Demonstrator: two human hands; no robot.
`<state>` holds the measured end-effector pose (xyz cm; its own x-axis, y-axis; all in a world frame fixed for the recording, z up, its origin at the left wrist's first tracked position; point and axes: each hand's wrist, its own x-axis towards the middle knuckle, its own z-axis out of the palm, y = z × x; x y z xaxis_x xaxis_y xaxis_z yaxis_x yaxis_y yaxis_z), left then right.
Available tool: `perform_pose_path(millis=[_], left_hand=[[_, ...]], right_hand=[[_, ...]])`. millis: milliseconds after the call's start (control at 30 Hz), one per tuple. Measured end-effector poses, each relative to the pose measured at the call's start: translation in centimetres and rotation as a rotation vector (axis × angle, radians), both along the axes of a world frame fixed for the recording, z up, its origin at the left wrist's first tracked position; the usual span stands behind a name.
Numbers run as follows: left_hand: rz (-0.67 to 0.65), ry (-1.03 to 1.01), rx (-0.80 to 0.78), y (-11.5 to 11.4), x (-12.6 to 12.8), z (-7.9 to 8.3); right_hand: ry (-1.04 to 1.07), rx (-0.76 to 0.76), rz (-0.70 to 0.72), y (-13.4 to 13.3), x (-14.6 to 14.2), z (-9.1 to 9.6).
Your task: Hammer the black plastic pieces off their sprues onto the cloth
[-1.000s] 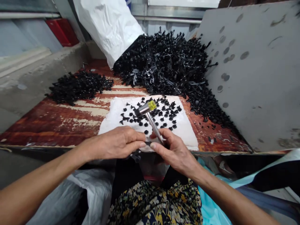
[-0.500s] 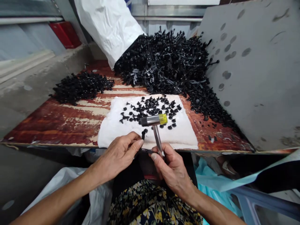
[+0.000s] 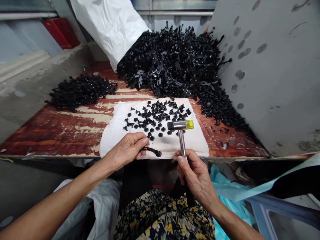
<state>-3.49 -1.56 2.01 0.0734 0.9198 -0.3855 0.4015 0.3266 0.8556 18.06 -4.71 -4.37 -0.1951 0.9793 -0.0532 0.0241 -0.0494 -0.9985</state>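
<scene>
My left hand (image 3: pixel 131 146), at the cloth's front edge, pinches a slim black strip (image 3: pixel 153 150); its round, knobbed end sticks out to the right. My right hand (image 3: pixel 193 168) is closed around the handle of a small mallet (image 3: pixel 178 125) with a metal head, one black face and one yellow face. The mallet stands upright, its head above the cloth. Under both hands' reach lies a folded white cloth (image 3: pixel 117 133), strewn with many small black studs (image 3: pixel 160 111) with round flat heads, some upright and some on their sides.
A large heap of black strips (image 3: pixel 170 63) spills from a white sack (image 3: pixel 110 26) at the back. To the left is a smaller black pile (image 3: pixel 80 91) on the worn red-brown table (image 3: pixel 62 126). A grey spotted panel (image 3: pixel 275 83) borders the right side.
The strip in my left hand now points right, clear of my right hand. My right hand and the mallet have shifted right. The view has tilted slightly.
</scene>
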Motion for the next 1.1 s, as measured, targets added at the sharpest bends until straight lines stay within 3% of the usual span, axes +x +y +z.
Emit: perform_pose_path(millis=[433, 733, 933, 1100], left_hand=[[-0.075, 0.005, 0.017, 0.5, 0.0, 0.0], [-0.109, 0.062, 0.059, 0.6, -0.3, -0.9], [-0.183, 0.239, 0.126, 0.8, -0.2, -0.1], [-0.321, 0.453, 0.209, 1.5, -0.5, 1.0]], right_hand=[[-0.043, 0.055, -0.014, 0.1, 0.9, -0.9], [-0.025, 0.029, -0.018, 0.2, 0.8, -0.9], [-0.053, 0.043, -0.004, 0.3, 0.9, -1.0], [-0.169, 0.115, 0.040, 0.1, 1.5, -0.4]])
